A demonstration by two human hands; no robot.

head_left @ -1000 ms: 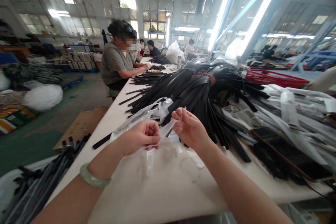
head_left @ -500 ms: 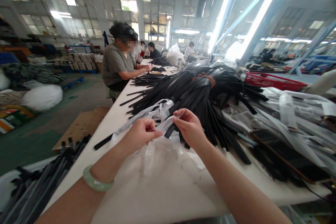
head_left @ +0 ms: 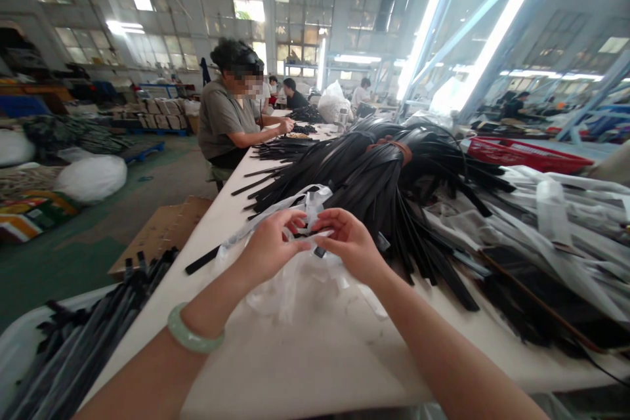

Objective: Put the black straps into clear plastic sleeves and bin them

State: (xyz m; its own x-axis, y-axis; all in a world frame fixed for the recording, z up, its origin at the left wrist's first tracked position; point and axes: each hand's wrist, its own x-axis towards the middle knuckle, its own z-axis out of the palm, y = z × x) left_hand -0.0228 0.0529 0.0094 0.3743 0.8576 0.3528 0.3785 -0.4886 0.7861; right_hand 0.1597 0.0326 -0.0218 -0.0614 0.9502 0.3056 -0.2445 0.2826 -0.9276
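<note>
My left hand (head_left: 275,244) is curled round one side of a crumpled clear plastic sleeve (head_left: 315,205), thumb and fingers bent toward the film. Facing it, my right hand (head_left: 348,241) pinches the sleeve's other side. Between the hands, the dark end of a strip (head_left: 319,252) shows by the right fingertips. To the left, a black strip (head_left: 203,260) sticks out of more plastic film. Just behind my hands lies a large bundle of black strips (head_left: 364,174), bound with a reddish-brown tie (head_left: 394,144). Part of the sleeve is hidden by my fingers.
Plastic-wrapped strips (head_left: 516,210) and a phone-like dark slab (head_left: 551,295) lie on the right of the white table (head_left: 305,367). A red basket (head_left: 526,154) sits behind. At lower left, a tub (head_left: 20,341) holds wrapped strips. A co-worker (head_left: 224,115) works farther along.
My left hand has moved up and closer to my right, from pinching low on the plastic to curling round it. The sleeve is now bunched between both hands. The view has shifted slightly.
</note>
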